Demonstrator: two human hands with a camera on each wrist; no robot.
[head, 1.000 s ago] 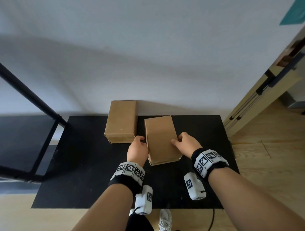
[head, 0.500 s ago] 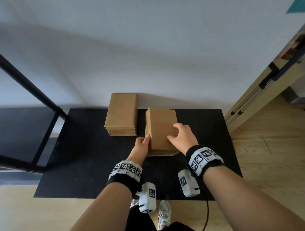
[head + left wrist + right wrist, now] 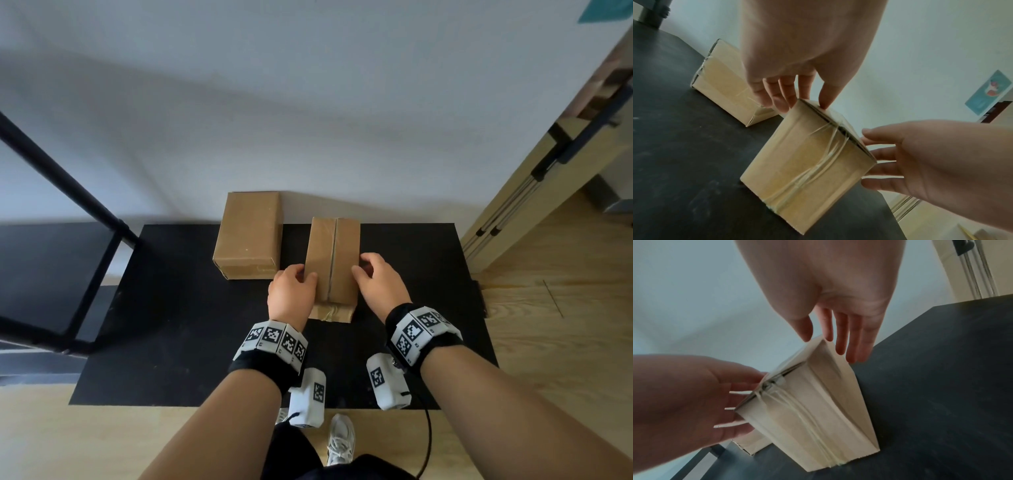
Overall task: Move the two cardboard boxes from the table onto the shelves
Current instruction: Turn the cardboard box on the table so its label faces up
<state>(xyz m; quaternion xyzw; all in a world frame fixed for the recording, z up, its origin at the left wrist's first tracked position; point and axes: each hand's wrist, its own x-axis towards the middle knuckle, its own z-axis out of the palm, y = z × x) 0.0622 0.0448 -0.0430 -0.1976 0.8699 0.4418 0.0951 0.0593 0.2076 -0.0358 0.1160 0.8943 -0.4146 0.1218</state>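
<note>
Two boxes on a black table, both hands on the nearer one

Far left there's a black metal rack [image 3: 65,185] next to the black table [image 3: 178,329]. Then the first cardboard box [image 3: 248,234], lying flat at the back edge of the table near the white wall [image 3: 308,102], nobody touching it. Just right of that, with a small gap, is the taped box [image 3: 332,260], seam facing up, sitting on the table. Left hand [image 3: 291,294] has its thumb on the top edge and fingers [image 3: 777,95] down the left side, fairly straight, so it's clamping that side. Right hand [image 3: 380,284] mirrors it, thumb at the top, fingers [image 3: 851,337] spread along the right side. A wooden door frame [image 3: 534,192] is at far right.
</note>
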